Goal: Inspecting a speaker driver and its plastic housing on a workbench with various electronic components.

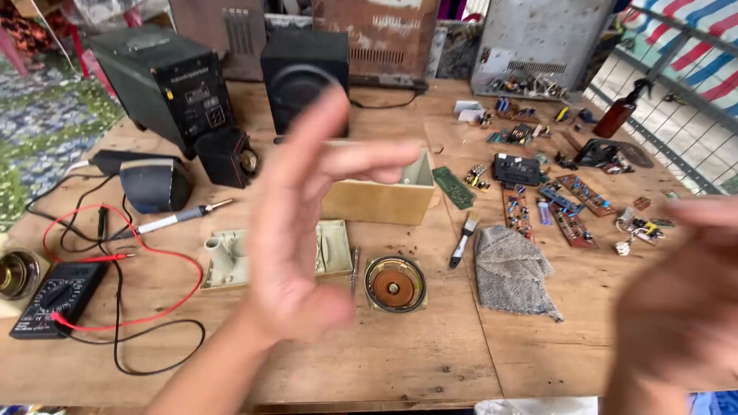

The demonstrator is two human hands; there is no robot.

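Note:
My left hand [304, 230] is raised above the wooden workbench [400, 361], blurred, fingers spread and holding nothing. My right hand [680, 307] is up at the right edge, also blurred and empty, fingers apart. Beneath the left hand lie a beige plastic housing panel [231, 261] and a beige open box [384, 196]. A round speaker driver [394, 283] lies face up just right of the left hand, with a screwdriver [354, 269] beside it.
A black multimeter [54, 296] with red and black leads sits at the left, near a soldering iron [181, 218]. Black speaker cabinets [304, 73] stand at the back. A brush [463, 240], grey cloth [511, 269] and several circuit boards [573, 207] lie right.

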